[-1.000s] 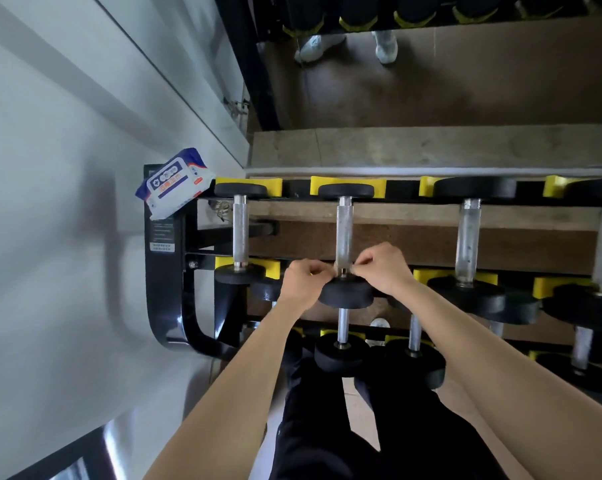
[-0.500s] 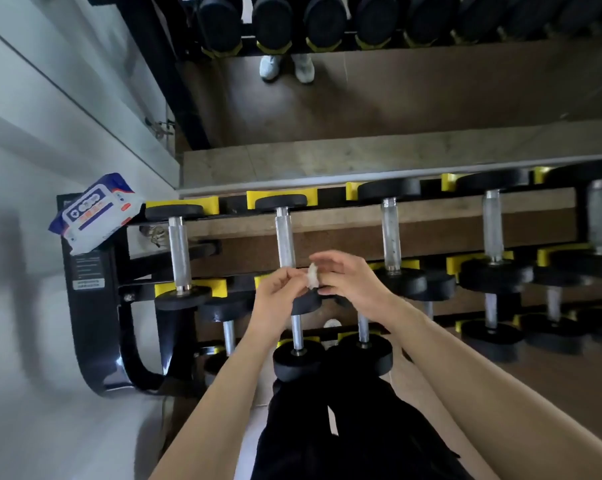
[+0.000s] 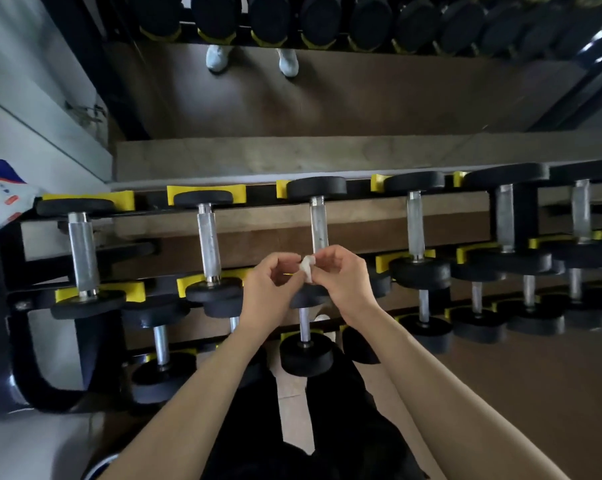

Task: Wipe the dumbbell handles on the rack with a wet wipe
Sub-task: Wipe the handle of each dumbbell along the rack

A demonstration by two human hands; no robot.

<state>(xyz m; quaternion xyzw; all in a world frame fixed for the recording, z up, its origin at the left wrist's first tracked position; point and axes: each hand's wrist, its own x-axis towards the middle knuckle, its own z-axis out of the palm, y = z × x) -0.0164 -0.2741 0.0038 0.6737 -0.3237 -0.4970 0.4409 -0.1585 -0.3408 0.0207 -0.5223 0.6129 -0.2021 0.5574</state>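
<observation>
1. A three-tier black rack (image 3: 1, 341) with yellow cradles (image 3: 206, 194) holds rows of black-ended dumbbells with silver handles, seen from above.
2. The top tier carries six dumbbells in view, each lying front to back across the rails. Counted from the left, their handles sit at: first (image 3: 82, 252), second (image 3: 208, 244), third (image 3: 318, 225), fourth (image 3: 414, 225), fifth (image 3: 504, 220), sixth (image 3: 581, 211).
3. The lower tiers hold more dumbbells, partly hidden by the tier above and by the arms, so their count cannot be told.
4. A soft pack of wet wipes (image 3: 1, 199), white and blue with red marks, rests on the left end of the rack, cut off by the picture edge. Whether it is open cannot be told.
5. Two bare hands meet just in front of the third handle, over its near weight.
6. The left hand (image 3: 268, 289) has fingers curled, fingertips pinching one edge of a small crumpled white wet wipe (image 3: 307, 268).
7. The right hand (image 3: 344, 275) is likewise curled, thumb and fingertips gripping the other side of the wipe.
8. The wipe is held between both hands, beside the near end of the third handle; whether it touches the metal cannot be told.
9. A mirror (image 3: 327, 98) behind the rack reflects a row of dumbbell ends and two white shoes (image 3: 251, 58).
</observation>
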